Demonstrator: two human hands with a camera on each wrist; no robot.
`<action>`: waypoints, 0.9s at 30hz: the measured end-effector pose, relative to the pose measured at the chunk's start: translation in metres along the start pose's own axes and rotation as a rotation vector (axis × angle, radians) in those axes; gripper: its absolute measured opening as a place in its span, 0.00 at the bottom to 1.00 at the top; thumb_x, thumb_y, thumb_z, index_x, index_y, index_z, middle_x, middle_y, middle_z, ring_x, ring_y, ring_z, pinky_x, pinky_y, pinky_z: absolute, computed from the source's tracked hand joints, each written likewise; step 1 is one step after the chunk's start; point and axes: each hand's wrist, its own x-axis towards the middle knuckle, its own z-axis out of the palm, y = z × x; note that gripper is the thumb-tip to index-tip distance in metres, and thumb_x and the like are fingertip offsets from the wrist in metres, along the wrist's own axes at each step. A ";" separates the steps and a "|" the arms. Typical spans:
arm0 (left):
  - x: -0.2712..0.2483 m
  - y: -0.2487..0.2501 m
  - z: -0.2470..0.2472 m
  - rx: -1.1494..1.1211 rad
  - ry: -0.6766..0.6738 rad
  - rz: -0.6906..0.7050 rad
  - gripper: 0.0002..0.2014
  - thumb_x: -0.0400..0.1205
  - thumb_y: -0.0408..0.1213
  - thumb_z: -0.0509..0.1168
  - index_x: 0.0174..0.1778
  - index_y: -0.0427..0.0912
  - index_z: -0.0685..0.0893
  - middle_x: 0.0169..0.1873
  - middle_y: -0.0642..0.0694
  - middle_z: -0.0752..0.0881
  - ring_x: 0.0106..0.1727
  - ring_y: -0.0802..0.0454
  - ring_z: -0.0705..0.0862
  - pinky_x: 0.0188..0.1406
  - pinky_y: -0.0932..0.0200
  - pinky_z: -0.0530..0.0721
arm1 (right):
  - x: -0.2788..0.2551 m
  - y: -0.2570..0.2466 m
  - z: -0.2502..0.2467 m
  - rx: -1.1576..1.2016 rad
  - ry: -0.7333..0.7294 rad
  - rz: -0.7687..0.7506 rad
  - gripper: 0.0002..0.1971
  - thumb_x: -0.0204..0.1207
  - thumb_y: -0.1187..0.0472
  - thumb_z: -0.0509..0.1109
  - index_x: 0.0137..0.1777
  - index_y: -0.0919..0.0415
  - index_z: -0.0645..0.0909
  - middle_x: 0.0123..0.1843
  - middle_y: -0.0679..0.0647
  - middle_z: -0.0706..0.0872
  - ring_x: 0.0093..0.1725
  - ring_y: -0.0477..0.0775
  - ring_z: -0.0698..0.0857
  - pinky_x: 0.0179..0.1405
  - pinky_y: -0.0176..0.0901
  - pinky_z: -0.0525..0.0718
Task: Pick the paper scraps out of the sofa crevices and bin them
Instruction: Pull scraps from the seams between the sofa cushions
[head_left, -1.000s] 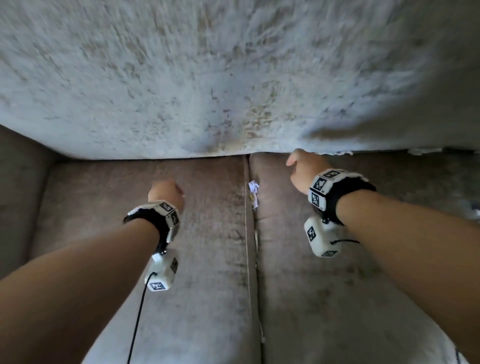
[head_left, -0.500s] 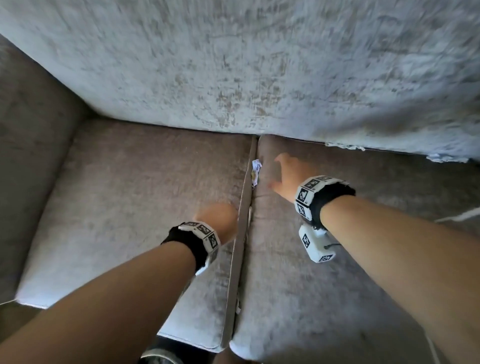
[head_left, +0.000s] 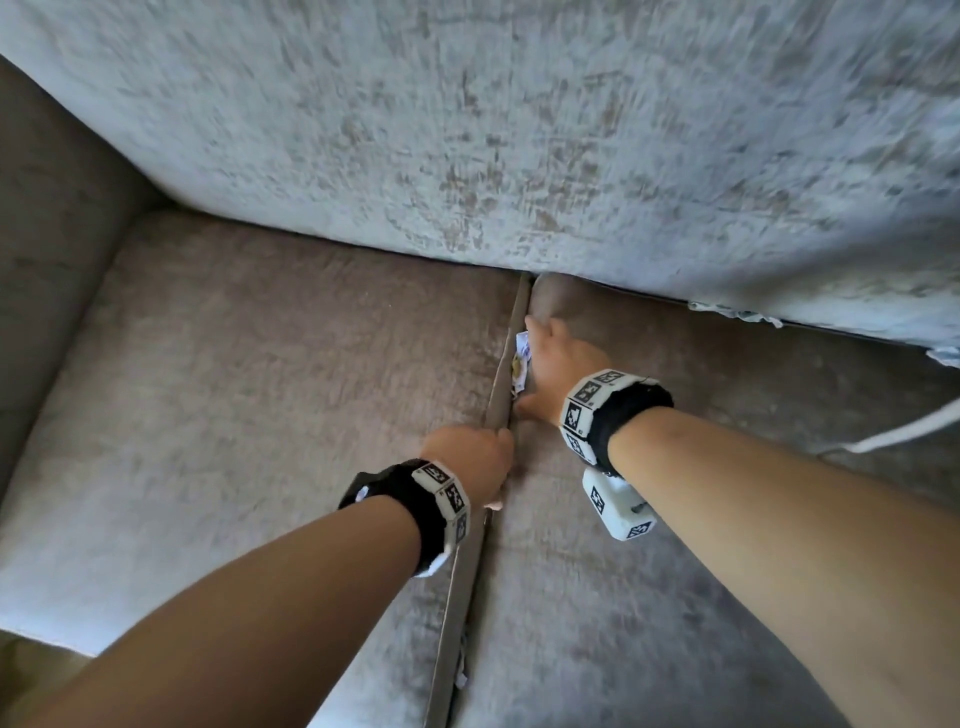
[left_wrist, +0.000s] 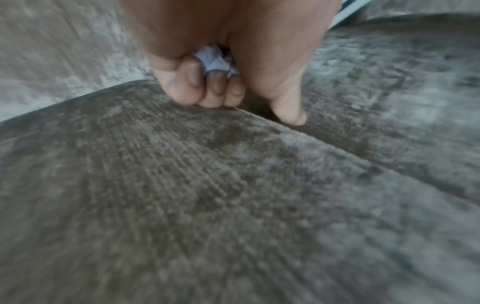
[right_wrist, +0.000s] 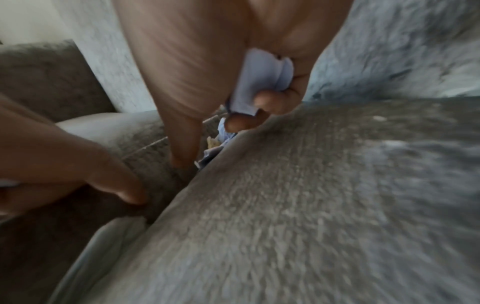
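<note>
Scraps (right_wrist: 262, 82) fill both my fists, left hand (head_left: 470, 460) and right hand (head_left: 558, 366); more wait in the crevice (head_left: 498, 400), nothing binned.

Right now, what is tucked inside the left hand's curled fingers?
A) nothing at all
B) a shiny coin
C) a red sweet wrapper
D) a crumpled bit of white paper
D: the left wrist view shows the left hand with its fingers curled round a crumpled white paper scrap, just above the gap between the seat cushions.
</note>
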 end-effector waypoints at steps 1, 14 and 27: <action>0.004 0.002 0.001 0.006 0.005 0.003 0.25 0.78 0.47 0.70 0.65 0.39 0.72 0.55 0.42 0.86 0.55 0.39 0.86 0.40 0.50 0.78 | 0.007 -0.002 0.004 -0.030 -0.015 -0.018 0.46 0.60 0.47 0.81 0.75 0.57 0.61 0.69 0.57 0.70 0.57 0.63 0.85 0.42 0.50 0.79; 0.024 0.008 0.005 0.011 0.045 0.046 0.16 0.84 0.29 0.53 0.67 0.36 0.75 0.53 0.38 0.88 0.52 0.37 0.88 0.46 0.46 0.84 | 0.028 -0.021 0.027 -0.340 0.098 -0.136 0.31 0.82 0.69 0.51 0.83 0.74 0.46 0.72 0.69 0.71 0.47 0.63 0.88 0.29 0.48 0.72; 0.014 0.001 0.001 0.102 0.119 0.148 0.20 0.85 0.30 0.52 0.74 0.41 0.70 0.52 0.40 0.88 0.53 0.37 0.87 0.41 0.49 0.80 | 0.015 -0.002 -0.007 -0.066 -0.043 0.058 0.16 0.81 0.55 0.57 0.53 0.61 0.85 0.57 0.62 0.87 0.56 0.66 0.86 0.47 0.47 0.78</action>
